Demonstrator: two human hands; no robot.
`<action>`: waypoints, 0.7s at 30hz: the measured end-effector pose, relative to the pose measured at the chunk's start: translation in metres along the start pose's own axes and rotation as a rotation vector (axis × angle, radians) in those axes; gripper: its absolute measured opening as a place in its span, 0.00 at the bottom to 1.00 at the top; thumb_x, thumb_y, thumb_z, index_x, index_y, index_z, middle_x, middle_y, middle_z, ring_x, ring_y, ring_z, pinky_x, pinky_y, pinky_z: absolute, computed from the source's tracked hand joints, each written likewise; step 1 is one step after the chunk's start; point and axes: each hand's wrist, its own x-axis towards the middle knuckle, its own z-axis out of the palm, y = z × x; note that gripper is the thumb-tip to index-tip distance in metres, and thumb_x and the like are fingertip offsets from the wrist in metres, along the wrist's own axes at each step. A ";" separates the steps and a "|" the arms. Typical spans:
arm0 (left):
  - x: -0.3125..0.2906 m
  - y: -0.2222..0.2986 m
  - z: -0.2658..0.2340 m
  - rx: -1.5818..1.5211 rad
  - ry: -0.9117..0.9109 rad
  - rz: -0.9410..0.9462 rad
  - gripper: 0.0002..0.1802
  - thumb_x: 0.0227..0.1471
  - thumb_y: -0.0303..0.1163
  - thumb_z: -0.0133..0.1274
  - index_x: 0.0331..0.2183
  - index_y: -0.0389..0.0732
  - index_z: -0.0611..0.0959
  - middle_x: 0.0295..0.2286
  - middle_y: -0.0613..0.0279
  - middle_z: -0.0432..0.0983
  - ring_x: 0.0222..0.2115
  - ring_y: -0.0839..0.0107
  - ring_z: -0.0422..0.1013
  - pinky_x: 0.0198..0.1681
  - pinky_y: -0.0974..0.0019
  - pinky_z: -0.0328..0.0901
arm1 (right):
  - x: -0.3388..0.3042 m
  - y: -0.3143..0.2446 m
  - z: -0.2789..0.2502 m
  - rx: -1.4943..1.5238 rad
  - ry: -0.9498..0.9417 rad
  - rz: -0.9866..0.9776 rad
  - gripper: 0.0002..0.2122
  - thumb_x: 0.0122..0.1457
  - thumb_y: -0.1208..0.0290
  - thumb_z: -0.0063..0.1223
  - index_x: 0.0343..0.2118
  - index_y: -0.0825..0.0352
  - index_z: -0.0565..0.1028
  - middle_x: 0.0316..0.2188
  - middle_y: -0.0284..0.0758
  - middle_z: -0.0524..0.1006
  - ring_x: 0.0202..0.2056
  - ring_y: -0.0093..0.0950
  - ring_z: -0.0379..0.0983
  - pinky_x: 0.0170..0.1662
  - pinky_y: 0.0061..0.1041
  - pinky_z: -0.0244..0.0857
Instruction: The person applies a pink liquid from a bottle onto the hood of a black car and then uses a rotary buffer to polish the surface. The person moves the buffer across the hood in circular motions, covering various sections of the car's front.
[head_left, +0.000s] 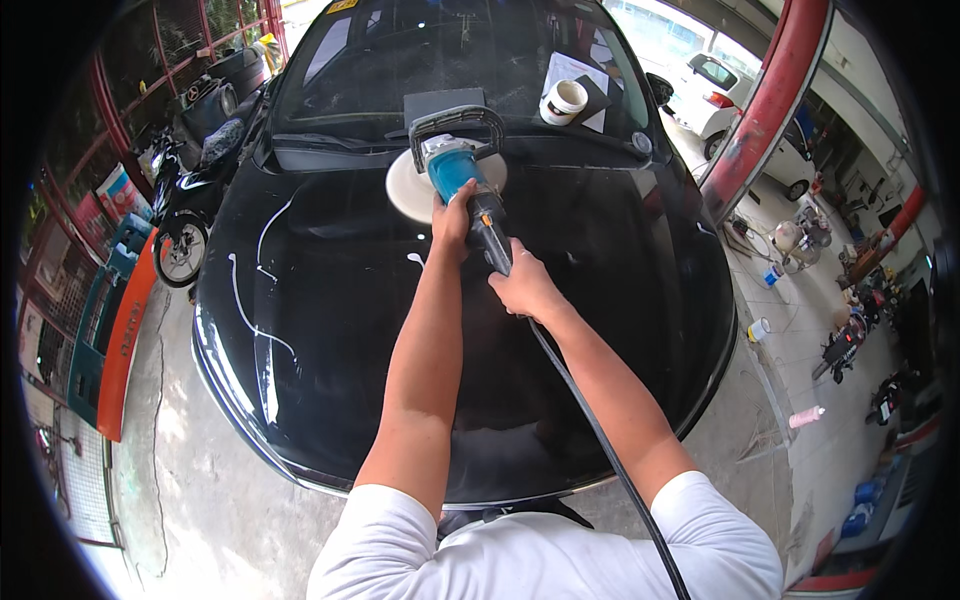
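Both my hands grip a blue and black rotary polisher (456, 172) over the far middle of a black car hood (580, 300). My left hand (452, 222) is wrapped round its body, just behind the head. My right hand (525, 283) closes on the rear handle. The round white polishing pad (406, 190) lies at the hood's windshield end, partly hidden under the tool. A black loop handle (458, 118) rises over the head. White streaks of liquid (262, 330) run along the hood's left side, and a small white dab (415, 258) shows beside my left forearm.
The power cord (590, 420) trails past my right forearm. A white tub (563, 102) stands near the windshield's base, by papers. A motorcycle (180, 240) is parked at left. On the floor at right lie a pink bottle (806, 416) and a small bucket (759, 329), beyond a red post (765, 110).
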 end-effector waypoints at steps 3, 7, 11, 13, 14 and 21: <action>-0.001 -0.017 0.027 0.000 -0.013 0.010 0.46 0.53 0.47 0.66 0.64 0.38 0.64 0.46 0.48 0.77 0.39 0.60 0.79 0.42 0.55 0.74 | -0.001 0.024 -0.022 0.006 0.001 -0.004 0.40 0.59 0.66 0.60 0.71 0.74 0.54 0.53 0.62 0.77 0.54 0.51 0.78 0.57 0.40 0.74; 0.002 -0.041 0.058 0.055 0.010 0.030 0.44 0.53 0.47 0.65 0.63 0.38 0.65 0.46 0.49 0.77 0.41 0.61 0.78 0.45 0.56 0.72 | -0.005 0.050 -0.052 -0.046 0.026 -0.013 0.40 0.59 0.67 0.60 0.71 0.74 0.53 0.54 0.62 0.76 0.55 0.51 0.77 0.59 0.40 0.72; -0.011 -0.066 0.108 0.023 -0.035 0.003 0.43 0.54 0.47 0.65 0.63 0.38 0.66 0.46 0.50 0.77 0.41 0.61 0.78 0.46 0.56 0.72 | -0.018 0.079 -0.088 -0.091 0.073 0.009 0.40 0.60 0.67 0.60 0.72 0.75 0.53 0.54 0.62 0.76 0.56 0.52 0.76 0.61 0.40 0.71; -0.014 -0.081 0.134 -0.011 -0.084 -0.011 0.42 0.55 0.46 0.65 0.62 0.38 0.67 0.46 0.50 0.77 0.41 0.62 0.78 0.45 0.57 0.72 | -0.022 0.095 -0.107 -0.124 0.098 0.025 0.40 0.59 0.67 0.59 0.71 0.75 0.54 0.54 0.62 0.76 0.56 0.53 0.76 0.60 0.40 0.71; -0.015 -0.090 0.147 -0.035 -0.117 -0.018 0.41 0.55 0.46 0.64 0.62 0.38 0.67 0.46 0.51 0.77 0.41 0.62 0.78 0.45 0.57 0.72 | -0.024 0.105 -0.116 -0.145 0.122 0.026 0.40 0.59 0.67 0.59 0.71 0.76 0.54 0.54 0.62 0.76 0.55 0.53 0.76 0.59 0.40 0.72; -0.019 -0.148 0.249 -0.037 -0.222 -0.064 0.41 0.54 0.47 0.65 0.62 0.38 0.69 0.45 0.51 0.79 0.39 0.62 0.78 0.44 0.57 0.73 | -0.039 0.161 -0.184 -0.082 0.227 0.144 0.39 0.58 0.68 0.59 0.69 0.77 0.56 0.53 0.64 0.76 0.56 0.55 0.74 0.60 0.42 0.71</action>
